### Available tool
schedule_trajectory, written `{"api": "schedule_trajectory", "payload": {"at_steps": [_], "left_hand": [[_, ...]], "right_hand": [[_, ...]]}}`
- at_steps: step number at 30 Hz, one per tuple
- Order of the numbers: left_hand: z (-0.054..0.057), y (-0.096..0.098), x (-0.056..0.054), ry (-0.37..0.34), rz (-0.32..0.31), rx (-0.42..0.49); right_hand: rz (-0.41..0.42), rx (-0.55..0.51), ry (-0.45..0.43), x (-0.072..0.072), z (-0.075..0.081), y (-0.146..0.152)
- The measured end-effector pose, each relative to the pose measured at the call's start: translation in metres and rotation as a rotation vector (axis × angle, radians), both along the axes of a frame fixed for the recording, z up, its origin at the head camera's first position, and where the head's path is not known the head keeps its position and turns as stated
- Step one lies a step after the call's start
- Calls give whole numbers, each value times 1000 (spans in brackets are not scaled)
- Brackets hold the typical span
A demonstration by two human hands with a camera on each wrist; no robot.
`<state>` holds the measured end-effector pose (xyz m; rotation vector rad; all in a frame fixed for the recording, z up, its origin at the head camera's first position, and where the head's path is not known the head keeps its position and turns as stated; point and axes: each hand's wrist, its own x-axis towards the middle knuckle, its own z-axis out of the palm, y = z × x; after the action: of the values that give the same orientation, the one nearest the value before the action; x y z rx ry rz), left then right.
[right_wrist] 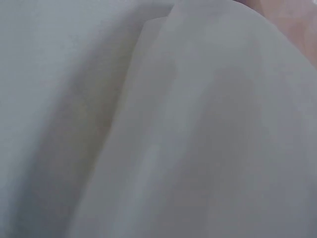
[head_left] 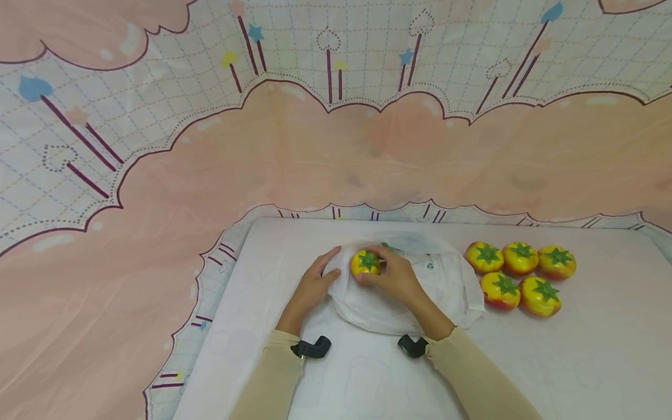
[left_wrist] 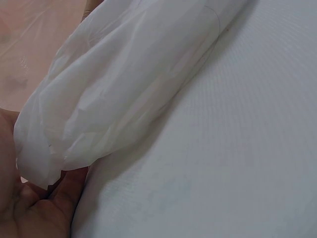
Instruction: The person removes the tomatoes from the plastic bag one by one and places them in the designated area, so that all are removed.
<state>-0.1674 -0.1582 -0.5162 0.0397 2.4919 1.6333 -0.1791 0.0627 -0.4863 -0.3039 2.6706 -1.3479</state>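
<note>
My right hand (head_left: 395, 276) grips a yellow-and-red persimmon (head_left: 364, 263) with a green star-shaped top, fingers on its far side and thumb on its near side. The fruit is over the left part of a white plastic bag (head_left: 378, 312), which lies crumpled on the table. At the bag's left edge, my left hand (head_left: 313, 286) holds the plastic between thumb and fingers. Close up in the left wrist view, the folded bag (left_wrist: 109, 94) runs between the thumb side and fingers of the left hand (left_wrist: 44, 210). Bag plastic (right_wrist: 208, 129) fills most of the right wrist view, hiding the right hand.
Several more persimmons (head_left: 521, 258) sit in two rows on the table to the right of the bag. The white table (head_left: 604, 350) reaches back to a patterned pink and white cloth (head_left: 394, 163). A dark wrist camera (head_left: 313, 347) sits at each cuff.
</note>
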Motion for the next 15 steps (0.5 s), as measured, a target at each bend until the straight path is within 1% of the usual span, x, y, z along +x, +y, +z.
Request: {"api": "schedule_trajectory", "payload": {"at_steps": [8,15], "left_hand": [[-2,0,0,8,-3,-2],[-1,0,0,21,-9,-1]], "right_hand": [[-1,18,-6,0,0,1],[-1,13,-21,2,2,3]]}}
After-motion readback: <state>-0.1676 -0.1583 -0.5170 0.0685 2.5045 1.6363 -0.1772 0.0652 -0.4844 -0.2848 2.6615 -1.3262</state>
